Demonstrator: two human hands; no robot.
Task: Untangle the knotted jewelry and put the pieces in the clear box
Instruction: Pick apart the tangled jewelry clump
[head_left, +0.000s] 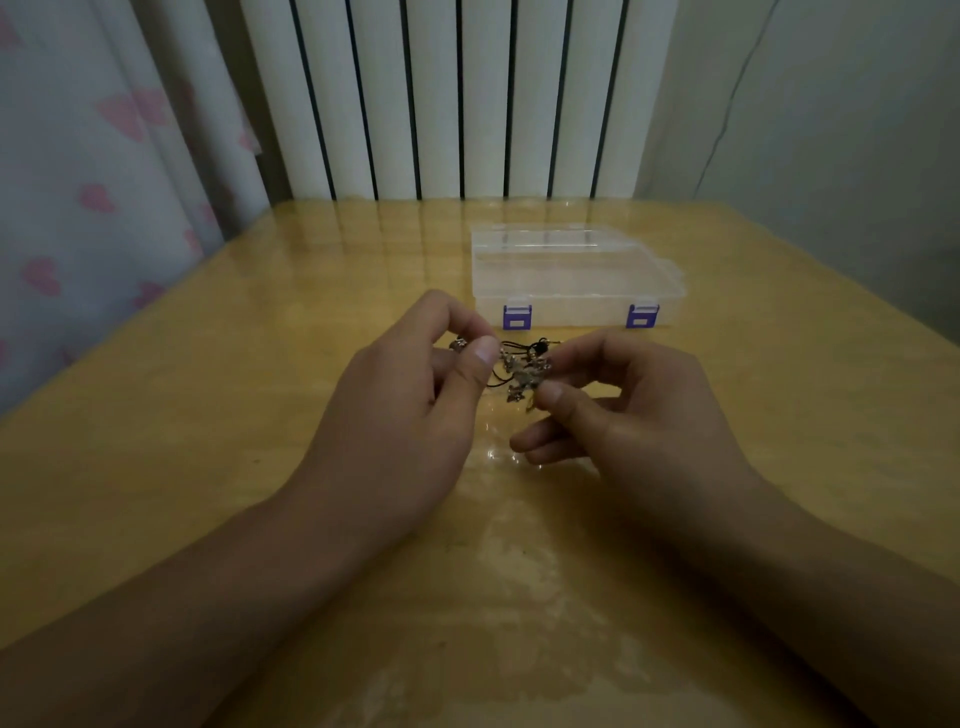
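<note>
Left hand (415, 395) and right hand (623, 400) each pinch one side of the knotted jewelry (522, 371), held just above the tabletop (208, 415). Tease cords apart gently, don't yank. Clear box (574, 278) behind looks latched; open it first.

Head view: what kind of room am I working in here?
Probably a room in a home, perhaps a bedroom: a white ribbed radiator stands against the wall behind a glossy wooden table, and a curtain with pink hearts hangs on the left.
</note>
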